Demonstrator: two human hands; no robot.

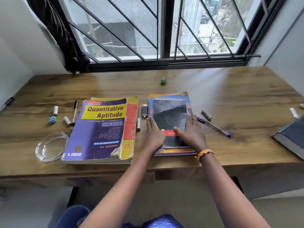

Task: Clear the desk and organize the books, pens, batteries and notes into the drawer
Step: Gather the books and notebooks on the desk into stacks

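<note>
A stack of notebooks (pixel 171 112) with a dark spiral pad on top lies at the desk's middle. My left hand (pixel 153 135) lies flat on its left edge and my right hand (pixel 191 132) lies flat on its right side, fingers spread, gripping nothing. A thick purple and yellow book (pixel 102 129) lies to the left. Batteries (pixel 138 124) (pixel 206 114) (pixel 67 120) (pixel 55 110) (pixel 293 112) are scattered around. A blue pen (pixel 213 126) lies right of the stack, a dark pen (pixel 74 112) left of the thick book. Crumpled notes are blue (pixel 52 120) and green (pixel 163 81).
A black lighter-like object (pixel 144 111) sits between the two books. A glass ashtray (pixel 51 146) stands at the front left. A dark book (pixel 291 137) hangs over the right edge. A marker (pixel 7 102) lies far left. The drawer fronts (pixel 177 175) under the wooden desk (pixel 230 89) look closed.
</note>
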